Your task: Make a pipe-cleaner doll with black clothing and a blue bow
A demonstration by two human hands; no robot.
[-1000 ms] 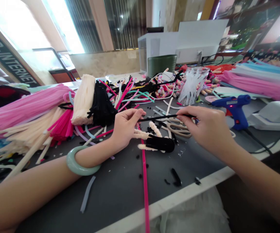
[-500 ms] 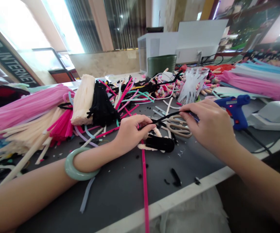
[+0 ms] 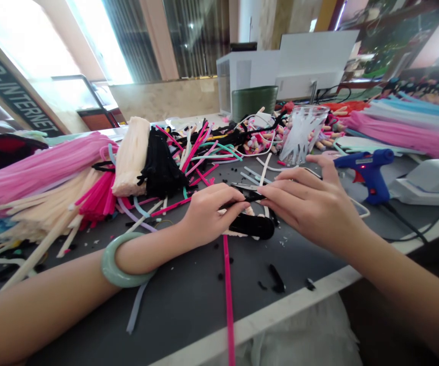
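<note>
Now the steel scissor blades (image 3: 244,187) sit between your hands, no longer lying on the table as before. Your right hand (image 3: 311,206) has its fingers together over them; your left hand (image 3: 208,216) curls in just beside, its grip hidden. Just below, the black pipe-cleaner bundle (image 3: 252,226) rests on the grey table (image 3: 189,310).

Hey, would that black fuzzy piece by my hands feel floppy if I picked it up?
The black fuzzy piece looks like bundled pipe-cleaner chenille, so it's probably light for its size. It likely bends rather than breaks. Its flattish shape suggests it won't roll far.
</note>
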